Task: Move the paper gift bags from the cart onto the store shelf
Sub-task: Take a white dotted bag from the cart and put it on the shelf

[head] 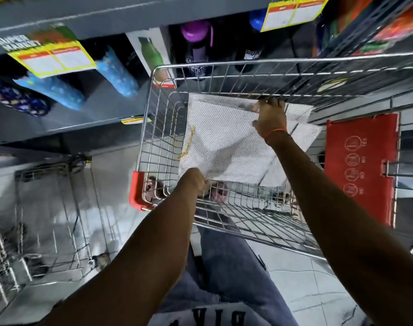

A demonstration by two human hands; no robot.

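White paper gift bags [224, 142] with small dark dots and a gold cord handle lie flat inside the wire shopping cart [153, 128]. My left hand [197, 178] is closed on the near edge of the top bag. My right hand [270, 118] grips the far edge of the same bag, close to the cart's far wall. The dark grey store shelf [83, 114] runs along the left, beyond the cart.
Blue and purple patterned bags [52, 90] lean on the shelf, with bottles [196, 43] and yellow price tags [55, 58] behind. A red child-seat flap [360, 165] is at the cart's right. An empty wire rack [48, 220] stands on the tiled floor at left.
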